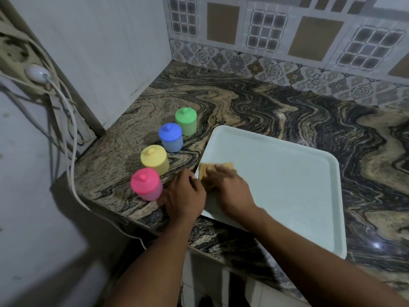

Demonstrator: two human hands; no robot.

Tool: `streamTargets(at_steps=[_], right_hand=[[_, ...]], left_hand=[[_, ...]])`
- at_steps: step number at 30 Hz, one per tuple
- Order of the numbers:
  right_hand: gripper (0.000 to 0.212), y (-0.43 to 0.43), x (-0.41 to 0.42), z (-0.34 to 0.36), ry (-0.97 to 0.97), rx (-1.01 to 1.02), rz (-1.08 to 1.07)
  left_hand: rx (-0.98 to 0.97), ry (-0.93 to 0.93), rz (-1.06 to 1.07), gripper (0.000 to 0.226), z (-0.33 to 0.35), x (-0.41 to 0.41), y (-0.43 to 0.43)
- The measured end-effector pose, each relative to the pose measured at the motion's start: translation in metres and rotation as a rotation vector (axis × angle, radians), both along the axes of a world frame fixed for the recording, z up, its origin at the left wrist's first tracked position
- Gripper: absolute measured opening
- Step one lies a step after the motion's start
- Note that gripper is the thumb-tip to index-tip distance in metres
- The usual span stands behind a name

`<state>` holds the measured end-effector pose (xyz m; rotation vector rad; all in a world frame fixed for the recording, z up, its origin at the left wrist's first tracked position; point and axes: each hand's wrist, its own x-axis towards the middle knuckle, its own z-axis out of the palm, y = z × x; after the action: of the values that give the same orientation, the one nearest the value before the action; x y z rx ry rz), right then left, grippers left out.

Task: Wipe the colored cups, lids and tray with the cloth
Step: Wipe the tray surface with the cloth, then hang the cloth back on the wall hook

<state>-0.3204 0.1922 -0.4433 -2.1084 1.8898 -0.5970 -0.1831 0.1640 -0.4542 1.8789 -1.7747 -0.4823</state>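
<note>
Row near table [243, 103] left edge, lids on: pink cup [146, 183], yellow cup [154, 159], blue cup [170, 137], green cup [186, 121]. Next, left hand [183, 196] curled over tray [287, 185] left rim, beside pink cup. Then right hand [228, 189] flat, pressing cloth [218, 168] on tray's near-left corner. Tray surface right of cloth uncovered.

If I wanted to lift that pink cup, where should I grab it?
Probably round its straight side, below the lid, coming from the front. The pink cup stands upright at the near end of the row, with the yellow cup close behind it; the knob on top may only lift the lid off.
</note>
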Motion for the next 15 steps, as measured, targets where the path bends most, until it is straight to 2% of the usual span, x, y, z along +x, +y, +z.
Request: streamTargets(at_steps=[2, 5, 6, 7, 10, 11, 14, 15], right_hand=[[0.030, 0.030, -0.001, 0.005, -0.052, 0.010, 0.111], [0.029, 0.053, -0.014, 0.019, -0.179, 0.163, 0.155], [0.030, 0.053, -0.020, 0.024, -0.284, 0.212, 0.110], [0.031, 0.052, -0.028, 0.031, -0.470, 0.249, 0.013], [0.024, 0.046, -0.050, 0.060, -1.227, 0.406, -0.405], [0.019, 0.045, -0.055, 0.074, -1.396, 0.472, -0.464], [0.014, 0.043, -0.063, 0.101, -1.544, 0.572, -0.429], [0.013, 0.042, -0.063, 0.109, -1.534, 0.558, -0.399]], left_hand=[[0.004, 0.035, 0.008, 0.007, 0.000, 0.000, 0.001], [0.016, 0.073, 0.020, 0.006, 0.002, -0.001, 0.001], [0.022, 0.077, 0.021, 0.005, 0.004, 0.000, 0.001], [0.028, 0.078, 0.016, 0.005, 0.003, 0.000, 0.001], [0.067, 0.103, -0.006, 0.004, 0.006, 0.000, 0.005], [0.076, 0.119, -0.017, 0.006, 0.013, -0.002, 0.007], [0.041, 0.101, -0.068, 0.021, 0.025, -0.012, 0.011], [0.062, 0.180, -0.078, 0.025, 0.035, -0.015, 0.010]])
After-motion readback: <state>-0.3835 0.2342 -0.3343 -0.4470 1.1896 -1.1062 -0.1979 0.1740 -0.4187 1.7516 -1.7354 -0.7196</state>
